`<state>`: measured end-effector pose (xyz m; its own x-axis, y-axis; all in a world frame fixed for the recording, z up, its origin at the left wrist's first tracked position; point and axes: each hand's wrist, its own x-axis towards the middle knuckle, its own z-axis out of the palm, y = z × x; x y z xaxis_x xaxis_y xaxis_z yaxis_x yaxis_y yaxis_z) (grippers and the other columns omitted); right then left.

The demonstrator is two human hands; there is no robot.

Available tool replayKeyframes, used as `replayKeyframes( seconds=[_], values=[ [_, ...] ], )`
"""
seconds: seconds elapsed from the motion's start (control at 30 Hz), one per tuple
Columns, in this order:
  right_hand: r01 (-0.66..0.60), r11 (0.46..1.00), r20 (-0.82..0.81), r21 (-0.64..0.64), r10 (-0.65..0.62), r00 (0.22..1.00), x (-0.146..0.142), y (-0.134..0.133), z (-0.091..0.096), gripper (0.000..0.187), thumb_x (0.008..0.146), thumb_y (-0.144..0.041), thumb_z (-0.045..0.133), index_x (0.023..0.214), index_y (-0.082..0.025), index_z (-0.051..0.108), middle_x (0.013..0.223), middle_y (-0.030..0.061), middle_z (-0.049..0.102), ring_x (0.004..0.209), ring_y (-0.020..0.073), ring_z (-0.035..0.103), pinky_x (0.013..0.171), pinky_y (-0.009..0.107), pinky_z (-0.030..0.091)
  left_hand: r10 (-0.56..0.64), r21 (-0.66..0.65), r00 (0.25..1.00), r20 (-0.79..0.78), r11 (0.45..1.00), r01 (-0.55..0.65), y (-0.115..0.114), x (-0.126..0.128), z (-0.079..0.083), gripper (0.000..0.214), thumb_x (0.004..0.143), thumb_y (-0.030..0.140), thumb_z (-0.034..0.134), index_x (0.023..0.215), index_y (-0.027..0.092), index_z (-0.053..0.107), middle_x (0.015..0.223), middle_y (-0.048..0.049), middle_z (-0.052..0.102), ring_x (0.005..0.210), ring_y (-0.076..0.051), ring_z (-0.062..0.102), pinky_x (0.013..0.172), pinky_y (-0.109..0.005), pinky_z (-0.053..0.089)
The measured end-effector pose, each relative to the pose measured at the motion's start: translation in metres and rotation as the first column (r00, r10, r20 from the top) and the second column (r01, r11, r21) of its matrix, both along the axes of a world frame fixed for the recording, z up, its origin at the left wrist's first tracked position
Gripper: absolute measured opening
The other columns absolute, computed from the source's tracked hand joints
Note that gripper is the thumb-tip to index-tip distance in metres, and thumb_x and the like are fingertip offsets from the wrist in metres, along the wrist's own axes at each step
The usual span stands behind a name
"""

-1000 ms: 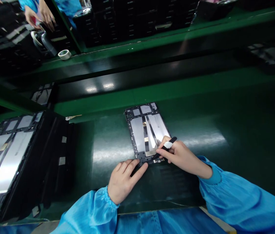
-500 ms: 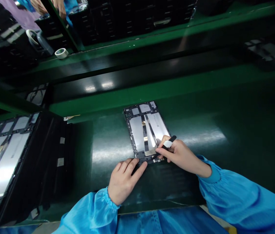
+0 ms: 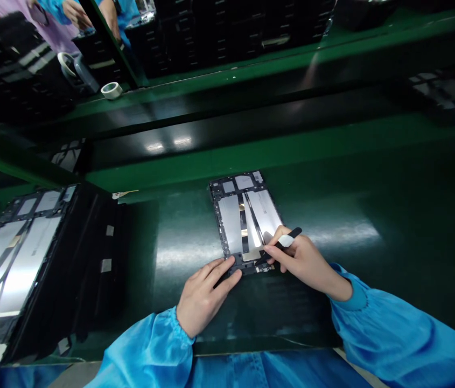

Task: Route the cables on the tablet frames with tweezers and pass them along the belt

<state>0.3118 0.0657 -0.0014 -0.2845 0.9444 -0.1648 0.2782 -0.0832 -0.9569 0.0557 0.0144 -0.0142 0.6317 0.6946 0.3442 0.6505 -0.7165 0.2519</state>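
Note:
An opened tablet [image 3: 239,218] with silver battery cells and a dark frame lies on the green mat [image 3: 332,215] in front of me. My left hand [image 3: 205,293] rests flat with fingers stretched out, pressing the tablet's near left corner. My right hand [image 3: 302,258] is closed in a pinch on a black tool with a white band [image 3: 286,241], its tip touching the tablet's near edge by the small circuit board.
A black tray [image 3: 69,269] at the left holds more opened tablets. A black conveyor strip [image 3: 251,126] runs across behind the mat. A tape roll [image 3: 111,90] sits at the far left, where another person's hands [image 3: 76,12] work.
My left fingers have slid slightly up along the tablet's near corner. The tool tip has shifted a little along the near edge. The view has drifted slightly.

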Motion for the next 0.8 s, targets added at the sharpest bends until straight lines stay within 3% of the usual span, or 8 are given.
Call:
replayKeyframes(
  seconds=[0.1, 0.23, 0.33, 0.43, 0.5, 0.6, 0.67, 0.8],
  values=[
    [0.145, 0.986, -0.094, 0.084, -0.137, 0.986, -0.001, -0.004, -0.002, 0.029, 0.088, -0.048, 0.064, 0.078, -0.022, 0.057, 0.064, -0.0006, 0.062, 0.052, 0.0169, 0.066, 0.045, 0.026, 0.052, -0.001, 0.101, 1.000, -0.009, 0.995, 0.001, 0.005, 0.013, 0.001, 0.024, 0.096, 0.028, 0.058, 0.117, 0.017, 0.064, 0.119, -0.0080, 0.066, 0.108, -0.021, 0.059, 0.085, -0.033, 0.050],
    [0.483, 0.855, -0.188, 0.191, -0.451, 0.873, 0.002, -0.010, -0.007, 0.029, 0.089, -0.053, 0.061, 0.086, -0.024, 0.060, 0.064, 0.0021, 0.067, 0.052, 0.0193, 0.066, 0.054, 0.033, 0.056, 0.080, 0.133, 0.975, -0.207, 0.990, -0.053, 0.053, 0.052, 0.004, 0.036, 0.094, 0.042, 0.059, 0.123, 0.021, 0.061, 0.106, -0.0054, 0.069, 0.087, -0.017, 0.063, 0.072, -0.030, 0.049],
    [0.468, 0.869, -0.142, 0.163, -0.448, 0.883, 0.007, -0.007, -0.017, 0.029, 0.092, -0.053, 0.055, 0.099, -0.026, 0.064, 0.076, 0.0088, 0.072, 0.055, 0.0240, 0.067, 0.060, 0.041, 0.057, 0.274, 0.156, 0.904, -0.327, 0.960, -0.234, 0.128, 0.067, 0.017, 0.032, 0.096, 0.034, 0.054, 0.125, 0.021, 0.061, 0.111, -0.0030, 0.068, 0.099, -0.016, 0.064, 0.081, -0.028, 0.047],
    [0.389, 0.909, -0.100, 0.148, -0.378, 0.921, 0.007, 0.001, -0.027, 0.032, 0.091, -0.055, 0.054, 0.104, -0.029, 0.066, 0.082, 0.0113, 0.073, 0.062, 0.0291, 0.069, 0.060, 0.046, 0.057, 0.427, 0.240, 0.846, -0.321, 0.900, -0.363, 0.195, 0.067, 0.038, 0.051, 0.100, 0.018, 0.017, 0.131, 0.009, 0.056, 0.125, -0.0058, 0.062, 0.116, -0.019, 0.058, 0.087, -0.031, 0.043],
    [0.357, 0.926, -0.101, 0.126, -0.346, 0.933, 0.005, 0.005, -0.032, 0.034, 0.091, -0.056, 0.054, 0.108, -0.030, 0.066, 0.088, 0.0129, 0.075, 0.070, 0.0325, 0.071, 0.059, 0.047, 0.058, 0.483, 0.276, 0.821, -0.303, 0.870, -0.409, 0.215, 0.069, 0.050, 0.071, 0.091, 0.010, -0.004, 0.127, 0.000, 0.057, 0.134, -0.0083, 0.055, 0.123, -0.021, 0.053, 0.085, -0.030, 0.042],
    [0.313, 0.947, -0.098, 0.076, -0.306, 0.947, 0.000, 0.008, -0.035, 0.037, 0.090, -0.057, 0.054, 0.115, -0.032, 0.064, 0.089, 0.0135, 0.076, 0.075, 0.0349, 0.073, 0.060, 0.048, 0.059, 0.498, 0.297, 0.816, -0.294, 0.859, -0.418, 0.192, 0.078, 0.057, 0.059, 0.096, 0.013, 0.010, 0.121, 0.001, 0.062, 0.146, -0.0109, 0.045, 0.126, -0.021, 0.052, 0.085, -0.025, 0.044],
    [0.294, 0.954, -0.106, 0.054, -0.287, 0.952, -0.001, 0.008, -0.037, 0.038, 0.088, -0.058, 0.056, 0.117, -0.035, 0.063, 0.087, 0.0123, 0.077, 0.075, 0.0352, 0.073, 0.061, 0.048, 0.059, 0.456, 0.300, 0.845, -0.281, 0.878, -0.374, 0.143, 0.076, 0.060, 0.037, 0.098, 0.030, 0.044, 0.125, 0.013, 0.062, 0.148, -0.0111, 0.046, 0.125, -0.017, 0.055, 0.094, -0.024, 0.047],
    [0.273, 0.958, -0.127, 0.083, -0.262, 0.957, 0.001, 0.006, -0.042, 0.039, 0.086, -0.059, 0.059, 0.118, -0.038, 0.062, 0.099, 0.0119, 0.077, 0.083, 0.0358, 0.074, 0.067, 0.049, 0.062, 0.356, 0.339, 0.934, 0.037, 0.874, -0.347, 0.019, 0.017, 0.090, 0.032, 0.098, 0.038, 0.050, 0.126, 0.027, 0.061, 0.128, -0.0029, 0.064, 0.124, -0.017, 0.054, 0.111, -0.036, 0.039]
  ],
)
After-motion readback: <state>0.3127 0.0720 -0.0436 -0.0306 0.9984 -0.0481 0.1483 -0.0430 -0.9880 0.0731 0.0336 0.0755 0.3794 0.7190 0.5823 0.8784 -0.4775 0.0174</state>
